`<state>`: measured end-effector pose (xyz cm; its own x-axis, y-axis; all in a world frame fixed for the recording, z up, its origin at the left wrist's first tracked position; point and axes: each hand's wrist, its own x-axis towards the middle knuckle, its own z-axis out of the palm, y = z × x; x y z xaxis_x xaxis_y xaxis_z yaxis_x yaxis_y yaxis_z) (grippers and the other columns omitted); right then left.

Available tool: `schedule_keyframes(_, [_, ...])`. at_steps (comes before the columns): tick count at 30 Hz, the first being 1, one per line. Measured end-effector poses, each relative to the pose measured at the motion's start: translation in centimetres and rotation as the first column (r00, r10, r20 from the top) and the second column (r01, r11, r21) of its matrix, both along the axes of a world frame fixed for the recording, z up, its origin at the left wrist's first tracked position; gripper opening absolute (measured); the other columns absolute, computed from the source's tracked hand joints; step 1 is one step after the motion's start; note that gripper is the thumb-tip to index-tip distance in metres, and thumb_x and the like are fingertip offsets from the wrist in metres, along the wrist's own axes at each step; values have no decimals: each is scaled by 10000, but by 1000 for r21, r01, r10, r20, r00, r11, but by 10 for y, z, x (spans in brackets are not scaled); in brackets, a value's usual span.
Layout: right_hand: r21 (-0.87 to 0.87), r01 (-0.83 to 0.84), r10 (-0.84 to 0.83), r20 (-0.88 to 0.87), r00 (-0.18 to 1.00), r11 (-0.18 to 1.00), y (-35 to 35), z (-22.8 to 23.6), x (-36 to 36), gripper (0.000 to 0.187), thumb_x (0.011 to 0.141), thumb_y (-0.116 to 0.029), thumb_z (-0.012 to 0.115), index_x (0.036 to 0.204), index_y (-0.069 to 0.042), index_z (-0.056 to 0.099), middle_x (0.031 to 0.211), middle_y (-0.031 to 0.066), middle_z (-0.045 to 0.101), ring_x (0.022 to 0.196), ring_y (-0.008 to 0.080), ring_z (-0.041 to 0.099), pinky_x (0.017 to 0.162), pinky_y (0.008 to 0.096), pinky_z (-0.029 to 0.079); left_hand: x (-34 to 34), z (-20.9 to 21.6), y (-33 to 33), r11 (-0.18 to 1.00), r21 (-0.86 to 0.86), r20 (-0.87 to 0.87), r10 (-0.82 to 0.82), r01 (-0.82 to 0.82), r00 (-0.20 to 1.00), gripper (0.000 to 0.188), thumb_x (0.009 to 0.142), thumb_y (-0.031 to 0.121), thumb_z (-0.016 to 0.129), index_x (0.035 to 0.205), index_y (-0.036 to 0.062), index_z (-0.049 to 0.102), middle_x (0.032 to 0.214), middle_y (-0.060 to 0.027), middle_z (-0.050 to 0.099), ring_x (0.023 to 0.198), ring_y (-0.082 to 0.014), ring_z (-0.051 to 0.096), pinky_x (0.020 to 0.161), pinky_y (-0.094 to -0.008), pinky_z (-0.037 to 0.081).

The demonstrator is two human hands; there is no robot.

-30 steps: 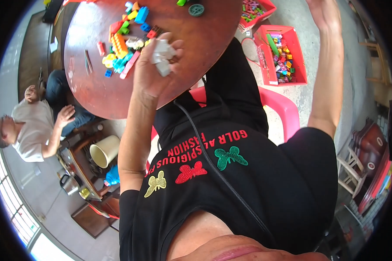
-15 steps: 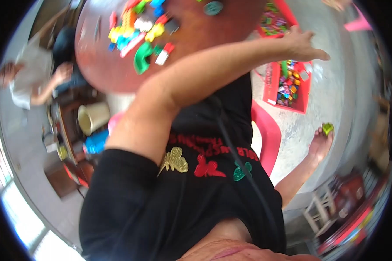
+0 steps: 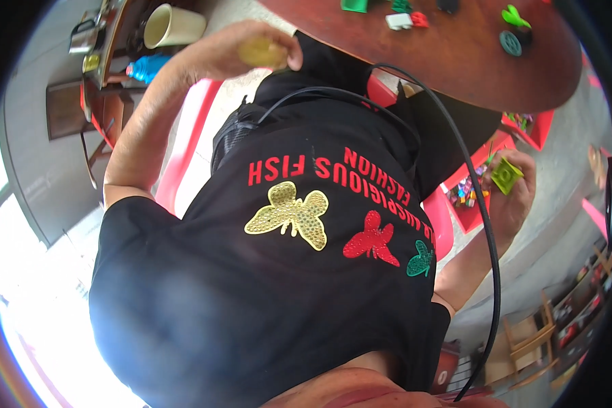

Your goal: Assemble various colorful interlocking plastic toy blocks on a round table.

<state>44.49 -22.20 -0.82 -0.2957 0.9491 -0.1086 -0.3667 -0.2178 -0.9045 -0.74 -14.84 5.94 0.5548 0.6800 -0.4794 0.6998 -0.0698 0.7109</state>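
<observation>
My left hand [image 3: 214, 51] is raised at the near left of the round brown table [image 3: 449, 71], its fingers curled around a blurred yellow piece [image 3: 264, 53]. The kind of this piece cannot be made out. On the right, my right hand [image 3: 518, 204] grips a square yellow-green toy block [image 3: 506, 175] with a raised pattern on its face. That hand is beside a red box of small coloured pieces [image 3: 470, 219]. On the tabletop lie a white block [image 3: 398, 22], a red block [image 3: 419, 20], a lime-green piece [image 3: 515, 15] and a teal wheel-like disc [image 3: 510, 43].
A second red box [image 3: 541, 132] stands under the table's right edge. A black cable [image 3: 481, 183] loops across my front. Pink chair arms [image 3: 183, 146] flank me. Back left are a cream bucket [image 3: 177, 26] and a blue bottle [image 3: 148, 68]; wooden furniture [image 3: 534, 336] stands lower right.
My left arm has swung from the right-hand boxes back to the left, now with a yellow piece in hand. My right hand has risen with the yellow-green block. The view has turned.
</observation>
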Motion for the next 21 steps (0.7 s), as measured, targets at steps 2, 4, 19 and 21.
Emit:
schedule_keyframes(2, [12, -59, 54, 235, 971, 998, 16, 8, -35, 291, 881, -197, 573, 1096, -1, 575, 995, 107, 565, 820, 161, 579, 660, 281, 477, -14, 14, -25, 999, -43, -228, -13, 3, 974, 173, 845, 118, 565, 968, 51, 667, 870, -68, 661, 817, -181, 607, 755, -318, 473])
schedule_keyframes(4, [23, -162, 139, 405, 904, 987, 26, 10, -48, 288, 872, -162, 566, 1107, 4, 581, 990, 90, 558, 817, 150, 582, 678, 282, 480, -29, 33, -42, 995, -95, -316, -4, -27, 949, 165, 844, 81, 578, 978, 44, 666, 896, -57, 655, 805, -151, 582, 721, -295, 459])
schedule_keyframes(19, [65, 95, -110, 296, 949, 993, 30, -18, -41, 319, 894, -197, 595, 1138, 2, 545, 979, 140, 619, 804, 197, 616, 714, 285, 475, -36, 32, -88, 964, -47, -463, 212, -263, 860, 321, 764, 106, 569, 1070, 95, 668, 836, -89, 647, 804, -225, 619, 772, -370, 472])
schedule_keyframes(21, [59, 108, -121, 315, 941, 992, 29, -16, -43, 303, 906, -189, 582, 1136, 3, 546, 985, 140, 618, 808, 197, 618, 717, 285, 475, -29, 27, -85, 956, -87, -397, 224, -279, 890, 320, 767, 110, 578, 1075, 101, 665, 839, -104, 646, 809, -217, 619, 770, -352, 473])
